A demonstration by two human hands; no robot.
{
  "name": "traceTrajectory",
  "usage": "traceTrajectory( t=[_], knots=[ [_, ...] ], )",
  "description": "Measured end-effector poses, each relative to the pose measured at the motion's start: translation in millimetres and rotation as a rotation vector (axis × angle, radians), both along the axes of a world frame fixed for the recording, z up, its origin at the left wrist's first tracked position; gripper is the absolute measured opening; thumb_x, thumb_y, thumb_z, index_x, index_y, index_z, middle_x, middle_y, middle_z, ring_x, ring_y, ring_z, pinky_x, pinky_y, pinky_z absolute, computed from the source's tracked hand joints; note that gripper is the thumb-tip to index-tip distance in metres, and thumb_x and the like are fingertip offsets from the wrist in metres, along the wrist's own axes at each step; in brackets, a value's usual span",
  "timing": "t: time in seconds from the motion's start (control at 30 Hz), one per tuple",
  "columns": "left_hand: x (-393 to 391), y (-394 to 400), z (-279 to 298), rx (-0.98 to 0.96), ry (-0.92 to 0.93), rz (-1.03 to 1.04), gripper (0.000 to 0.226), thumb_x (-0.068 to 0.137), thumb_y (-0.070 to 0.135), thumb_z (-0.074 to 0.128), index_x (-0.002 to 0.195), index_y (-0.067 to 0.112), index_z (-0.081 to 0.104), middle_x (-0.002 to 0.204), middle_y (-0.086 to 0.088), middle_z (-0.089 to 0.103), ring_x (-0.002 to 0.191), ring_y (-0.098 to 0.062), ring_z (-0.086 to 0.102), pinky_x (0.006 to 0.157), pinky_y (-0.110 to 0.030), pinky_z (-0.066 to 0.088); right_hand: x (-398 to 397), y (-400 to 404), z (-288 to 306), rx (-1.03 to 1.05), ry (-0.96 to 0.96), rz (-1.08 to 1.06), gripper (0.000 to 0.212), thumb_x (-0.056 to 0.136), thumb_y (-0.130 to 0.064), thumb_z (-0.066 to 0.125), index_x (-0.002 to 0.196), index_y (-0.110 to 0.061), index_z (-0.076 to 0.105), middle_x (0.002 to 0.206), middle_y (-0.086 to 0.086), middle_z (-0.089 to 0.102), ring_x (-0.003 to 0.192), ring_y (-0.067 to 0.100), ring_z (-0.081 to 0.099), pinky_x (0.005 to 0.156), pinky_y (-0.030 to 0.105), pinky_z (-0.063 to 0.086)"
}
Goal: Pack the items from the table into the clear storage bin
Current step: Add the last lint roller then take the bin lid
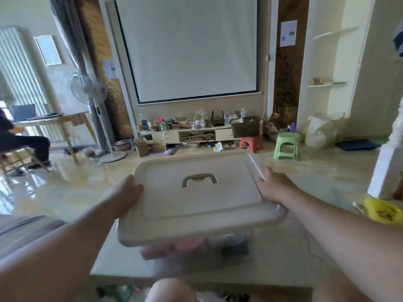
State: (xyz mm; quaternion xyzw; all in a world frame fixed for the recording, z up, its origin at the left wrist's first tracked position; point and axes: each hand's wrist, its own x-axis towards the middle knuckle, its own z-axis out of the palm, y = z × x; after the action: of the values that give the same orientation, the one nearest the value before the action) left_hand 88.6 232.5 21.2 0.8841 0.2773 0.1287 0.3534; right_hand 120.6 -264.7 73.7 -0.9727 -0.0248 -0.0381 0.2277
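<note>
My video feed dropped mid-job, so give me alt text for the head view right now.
Both hands hold a white lid with a grey handle by its side edges, left hand and right hand, above a blurred clear bin of items on a pale table. A yellow object lies at the table's right edge.

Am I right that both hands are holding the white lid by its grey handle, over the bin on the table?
Not quite. In the head view the left hand and right hand hold the white lid by its side edges; the grey handle is untouched.
</note>
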Motion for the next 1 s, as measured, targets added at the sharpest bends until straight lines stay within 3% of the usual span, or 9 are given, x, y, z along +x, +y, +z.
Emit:
traceTrajectory(
  t=[0.07,0.17,0.33,0.47,0.53,0.7,0.8,0.87,1.0],
  knots=[
    [-60.4,-74.3,45.9,0.178,0.065,0.002,0.050,0.092,0.030,0.055,0.138,0.016,0.046,0.122,-0.025,0.061,0.108,-0.042,0.060,0.080,-0.040,0.047,3.1,25.8,-11.9,-0.112,-0.025,0.032,0.053,0.106,-0.040,0.034,0.149,-0.009,0.034,0.128,0.024,0.061,0.109,0.039,0.063,0.076,0.041,0.045],
    [-65.5,-70.7,34.1,0.323,0.174,0.064,0.065,0.099,0.028,0.039,0.160,0.021,0.020,0.142,-0.031,0.048,0.128,-0.048,0.048,0.102,-0.048,0.042,10.2,56.0,-31.6,-0.186,-0.066,0.067,0.046,0.105,-0.038,0.032,0.139,-0.008,0.042,0.125,0.023,0.061,0.102,0.038,0.063,0.072,0.041,0.044],
    [-51.3,-51.5,0.1,0.400,0.169,-0.051,0.054,0.097,0.063,0.025,0.136,0.031,0.043,0.121,-0.028,0.059,0.115,-0.048,0.056,0.099,-0.052,0.048,34.3,68.3,-40.9,-0.289,-0.096,0.055,0.041,0.105,-0.036,0.032,0.133,-0.011,0.050,0.119,0.017,0.063,0.092,0.033,0.060,0.071,0.041,0.048],
    [-28.1,-34.0,-15.5,0.419,0.330,-0.126,0.070,0.093,0.080,0.015,0.147,0.041,0.038,0.145,-0.022,0.052,0.122,-0.045,0.056,0.104,-0.050,0.047,57.7,76.8,-44.1,-0.387,-0.152,0.049,0.036,0.102,-0.031,0.034,0.125,-0.015,0.057,0.101,0.009,0.064,0.088,0.027,0.060,0.064,0.037,0.047],
    [-19.3,-35.5,-9.0,0.439,0.357,-0.137,0.064,0.099,0.070,0.021,0.152,0.038,0.037,0.150,-0.024,0.049,0.126,-0.045,0.054,0.106,-0.048,0.046,66.4,79.6,-43.1,-0.478,-0.136,0.048,0.036,0.098,-0.029,0.036,0.120,-0.016,0.060,0.102,0.008,0.065,0.092,0.028,0.057,0.070,0.038,0.048],
    [-3.9,-63.2,-11.3,0.548,0.292,-0.227,0.045,0.109,0.031,0.026,0.151,0.016,0.036,0.161,-0.018,0.028,0.119,-0.052,0.054,0.100,-0.056,0.048,79.7,49.0,-55.6,-0.372,-0.057,0.044,0.035,0.099,-0.031,0.030,0.125,-0.018,0.050,0.121,0.013,0.062,0.090,0.033,0.057,0.071,0.043,0.049],
    [3.0,-68.1,-13.3,0.343,0.194,-0.108,0.048,0.106,0.037,0.039,0.153,0.025,0.036,0.146,-0.023,0.047,0.123,-0.047,0.052,0.101,-0.050,0.045,84.5,30.9,-60.2,-0.287,0.032,0.018,0.044,0.100,-0.038,0.028,0.139,-0.022,0.043,0.119,0.018,0.063,0.090,0.036,0.058,0.076,0.043,0.051],
    [-1.6,-58.1,-9.9,0.266,0.131,-0.014,0.051,0.103,0.035,0.046,0.151,0.021,0.038,0.136,-0.024,0.058,0.120,-0.044,0.057,0.092,-0.043,0.045,85.2,30.6,-62.4,-0.198,0.130,-0.009,0.056,0.099,-0.046,0.029,0.151,-0.026,0.035,0.125,0.019,0.060,0.093,0.036,0.059,0.076,0.041,0.050],
    [-15.1,-46.8,-13.9,0.258,0.305,0.075,0.035,0.108,0.015,0.033,0.137,0.004,0.048,0.127,-0.017,0.060,0.117,-0.033,0.063,0.091,-0.046,0.056,82.1,37.1,-70.6,-0.002,0.274,0.007,0.073,0.092,-0.056,0.033,0.157,-0.023,0.032,0.151,0.019,0.049,0.124,0.039,0.054,0.097,0.045,0.047]
  ],
)
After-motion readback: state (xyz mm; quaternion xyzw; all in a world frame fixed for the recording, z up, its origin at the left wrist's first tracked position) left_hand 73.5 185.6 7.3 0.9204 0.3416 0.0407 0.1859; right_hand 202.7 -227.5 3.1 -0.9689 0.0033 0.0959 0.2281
